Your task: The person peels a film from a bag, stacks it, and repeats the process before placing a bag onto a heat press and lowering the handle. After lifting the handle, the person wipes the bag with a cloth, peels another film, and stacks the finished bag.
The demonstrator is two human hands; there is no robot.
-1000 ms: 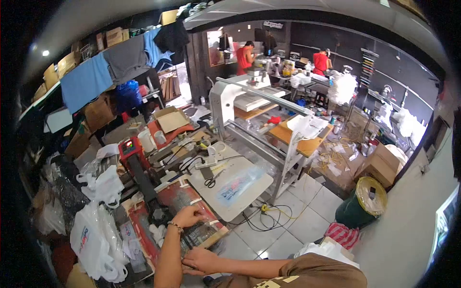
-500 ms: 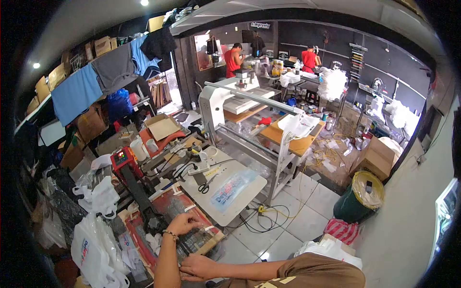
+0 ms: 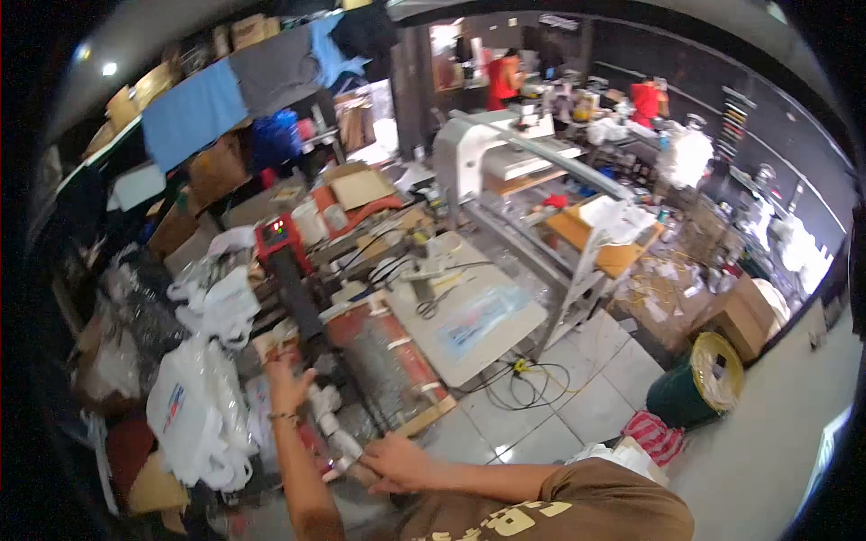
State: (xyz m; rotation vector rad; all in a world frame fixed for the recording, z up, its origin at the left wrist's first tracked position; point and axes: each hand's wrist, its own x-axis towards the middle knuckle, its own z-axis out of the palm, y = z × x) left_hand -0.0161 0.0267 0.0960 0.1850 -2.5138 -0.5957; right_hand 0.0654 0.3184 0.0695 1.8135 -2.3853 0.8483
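My left hand [image 3: 287,388], with a bracelet at the wrist, reaches over the left red-and-wood frame [image 3: 311,449]. Its thumb stands apart from the fingers, and I see nothing held in it. Lower down, my right hand [image 3: 397,463] is closed, fingers curled, by the near end of the frames; what it grips is hidden. A crumpled white wrapping [image 3: 338,437] lies between the two hands. Beyond them a second red frame with a grey mesh [image 3: 383,361] lies beside a black arm [image 3: 298,293] of a red machine with a lit display [image 3: 280,236]. Motion blurs the view.
White plastic bags [image 3: 194,415] crowd the left side. On the right a pale board [image 3: 505,307] carries a printed plastic sheet and scissors [image 3: 433,307]. Cables [image 3: 532,383] lie on the tiles near a green bin [image 3: 686,388]. Two people in red work at the back.
My left hand has moved left, from the meshed frame to the left frame. My right hand stays low and closed. The camera has turned left, shifting the room rightward in view.
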